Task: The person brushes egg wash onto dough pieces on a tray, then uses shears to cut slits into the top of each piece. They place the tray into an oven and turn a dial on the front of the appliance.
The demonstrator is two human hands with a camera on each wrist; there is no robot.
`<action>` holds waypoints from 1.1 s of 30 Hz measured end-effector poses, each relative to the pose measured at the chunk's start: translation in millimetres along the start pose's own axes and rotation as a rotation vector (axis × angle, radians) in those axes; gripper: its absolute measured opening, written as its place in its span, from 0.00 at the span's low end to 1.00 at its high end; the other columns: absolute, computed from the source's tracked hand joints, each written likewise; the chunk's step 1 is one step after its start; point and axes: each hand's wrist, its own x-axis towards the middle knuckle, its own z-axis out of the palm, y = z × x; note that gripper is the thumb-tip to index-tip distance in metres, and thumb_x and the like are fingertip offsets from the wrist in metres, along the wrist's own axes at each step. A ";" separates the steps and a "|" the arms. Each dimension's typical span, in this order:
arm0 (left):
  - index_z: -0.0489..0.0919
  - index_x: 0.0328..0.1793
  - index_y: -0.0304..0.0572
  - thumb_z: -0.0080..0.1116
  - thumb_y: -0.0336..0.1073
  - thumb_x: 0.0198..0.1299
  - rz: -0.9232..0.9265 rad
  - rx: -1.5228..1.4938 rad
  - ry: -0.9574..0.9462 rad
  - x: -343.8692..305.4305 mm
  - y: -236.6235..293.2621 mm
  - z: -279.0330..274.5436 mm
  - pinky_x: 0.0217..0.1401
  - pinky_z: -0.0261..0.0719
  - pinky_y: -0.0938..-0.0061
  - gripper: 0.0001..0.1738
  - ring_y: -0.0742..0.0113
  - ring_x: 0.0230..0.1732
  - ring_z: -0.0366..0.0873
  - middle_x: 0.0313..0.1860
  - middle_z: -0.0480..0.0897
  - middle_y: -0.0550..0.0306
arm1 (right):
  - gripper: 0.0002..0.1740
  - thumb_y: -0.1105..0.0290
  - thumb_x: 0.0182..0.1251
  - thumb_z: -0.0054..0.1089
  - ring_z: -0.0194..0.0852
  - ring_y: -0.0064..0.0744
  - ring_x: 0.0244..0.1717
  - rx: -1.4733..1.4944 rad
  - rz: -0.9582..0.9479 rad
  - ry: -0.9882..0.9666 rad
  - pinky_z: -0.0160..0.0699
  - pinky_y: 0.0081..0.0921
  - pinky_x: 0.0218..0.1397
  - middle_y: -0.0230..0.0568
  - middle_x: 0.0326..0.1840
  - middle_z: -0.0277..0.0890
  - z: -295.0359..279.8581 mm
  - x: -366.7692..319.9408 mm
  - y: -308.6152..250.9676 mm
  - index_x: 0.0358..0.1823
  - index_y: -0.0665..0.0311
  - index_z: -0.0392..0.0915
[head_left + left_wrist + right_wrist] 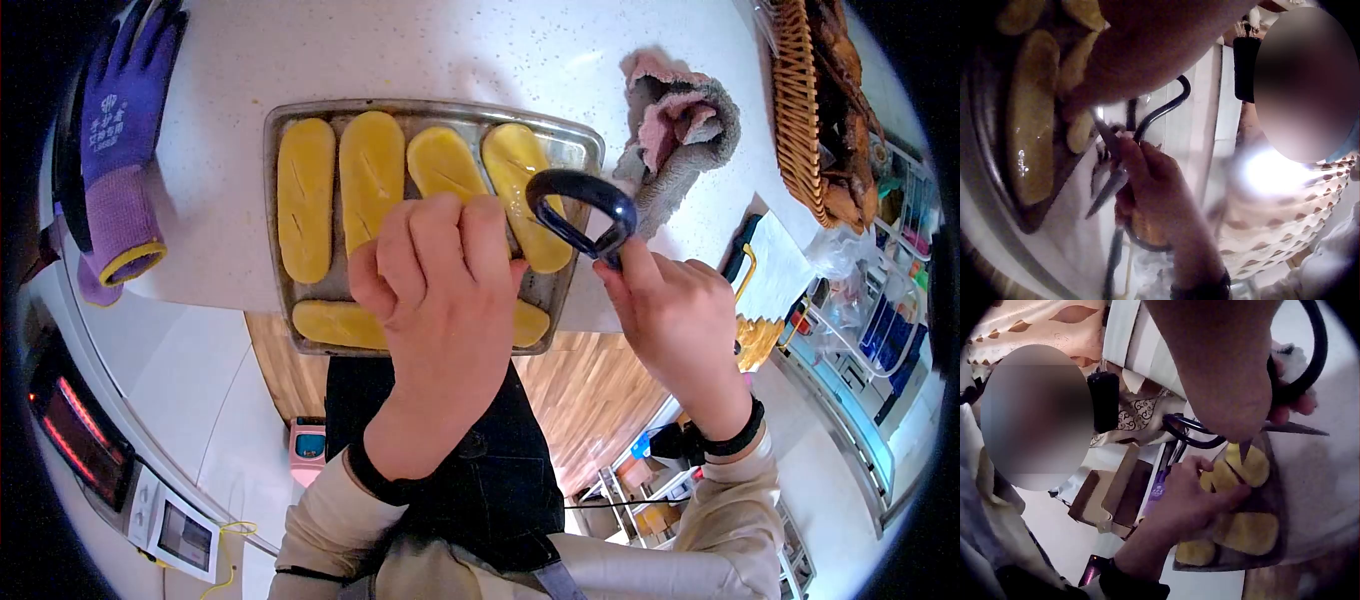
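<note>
My right hand (680, 310) grips a pair of scissors (578, 178) by its dark looped handles. In the left wrist view the scissor blades (1107, 195) stand apart, one tip close to my other hand. My left hand (445, 300) is over the middle of a metal tray (430, 107), its fingers bent; in the head view its fingertips are mostly hidden beneath it. Long yellow dough pieces (305, 200) lie on the tray, several with short slits. The rightmost upright one (512, 160) looks glossy. Dough along the front edge (335, 325) is partly covered by my left hand.
A crumpled grey and pink cloth (665, 130) lies right of the tray. Purple work gloves (125, 150) are at the left. A wicker basket (795, 100) stands at the far right. Below left are a glowing oven (80, 430) and a pink bin (305, 450).
</note>
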 end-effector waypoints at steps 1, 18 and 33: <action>0.67 0.43 0.48 0.72 0.37 0.28 -0.001 -0.003 0.000 -0.2 0.5 0.3 0.47 0.57 0.56 0.33 0.50 0.50 0.60 0.45 0.63 0.52 | 0.13 0.59 0.58 0.54 0.67 0.32 0.12 -0.013 -0.007 0.013 0.64 0.27 0.17 0.31 0.10 0.62 2.2 -0.2 -0.3 0.24 0.57 0.64; 0.67 0.42 0.50 0.72 0.37 0.28 -0.012 0.034 0.033 -1.2 1.4 1.8 0.46 0.57 0.58 0.32 0.52 0.49 0.61 0.43 0.64 0.54 | 0.12 0.60 0.57 0.54 0.68 0.32 0.13 -0.062 0.035 -0.041 0.65 0.27 0.18 0.30 0.12 0.62 -0.9 -15.3 4.8 0.25 0.57 0.64; 0.66 0.49 0.45 0.67 0.39 0.38 -0.017 -0.192 0.022 1.8 4.2 -30.8 0.52 0.54 0.58 0.30 0.52 0.52 0.61 0.46 0.65 0.51 | 0.12 0.61 0.63 0.50 0.69 0.36 0.13 0.168 0.293 0.039 0.66 0.28 0.17 0.37 0.15 0.69 -15.6 -59.6 13.9 0.28 0.62 0.67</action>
